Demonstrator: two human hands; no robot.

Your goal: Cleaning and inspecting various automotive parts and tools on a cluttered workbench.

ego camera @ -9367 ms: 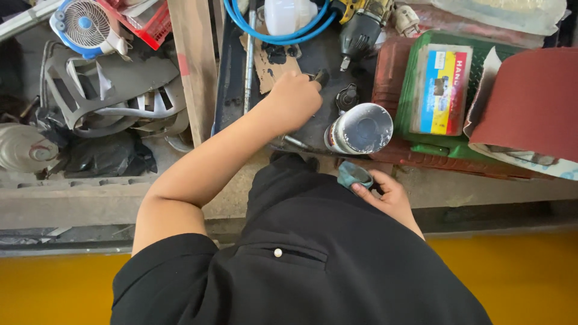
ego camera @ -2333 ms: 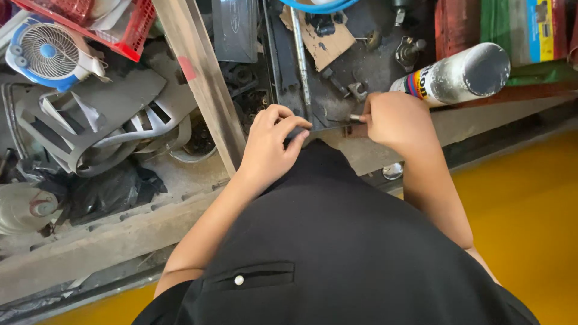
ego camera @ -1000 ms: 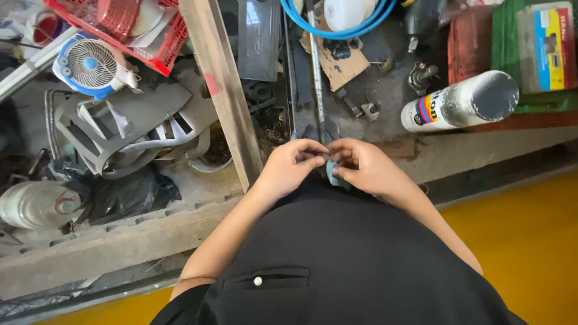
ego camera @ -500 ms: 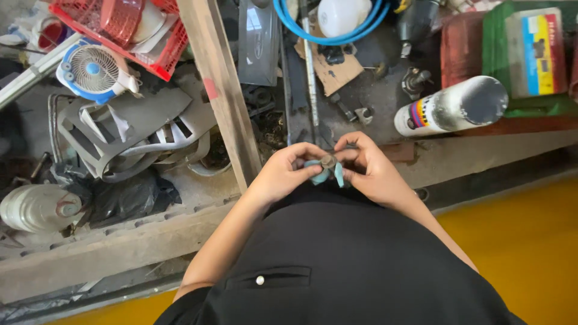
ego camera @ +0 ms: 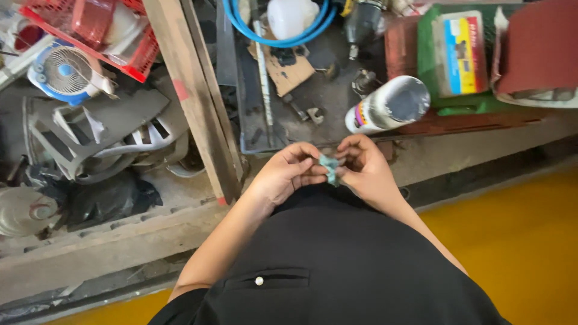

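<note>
From the head camera, my left hand (ego camera: 283, 174) and my right hand (ego camera: 364, 168) meet in front of my black shirt (ego camera: 337, 265), just at the near edge of the workbench (ego camera: 457, 153). Between them I hold a small teal piece (ego camera: 330, 169), crumpled or folded, too small for me to say what it is. My 2 hands pinch it from both sides: the left fingertips (ego camera: 317, 173) press on its left face and the right fingertips (ego camera: 344, 170) close on its right edge, so the piece sits right in the grip, above my lap and off the bench. Both hands are curled in, fingers pressed together around it, not spread.

Just beyond my hands lies a dark shallow tray (ego camera: 244, 108). In it I see a torn bit of cardboard (ego camera: 288, 71), a long thin metal rod (ego camera: 261, 72) and a few small metal fittings (ego camera: 313, 114). At its far end a coil of blue hose (ego camera: 274, 39) rings a white plastic jug (ego camera: 292, 15).

To the right of the tray a spray can (ego camera: 385, 105) lies on its side, its base towards me. Behind it a green case (ego camera: 448, 57) carries a colourful card.

On the left, a red basket (ego camera: 135, 54) holds red and white pieces, and a small blue fan (ego camera: 66, 72) sits beside it. A wooden plank (ego camera: 192, 96) runs between that clutter and the tray.
</note>
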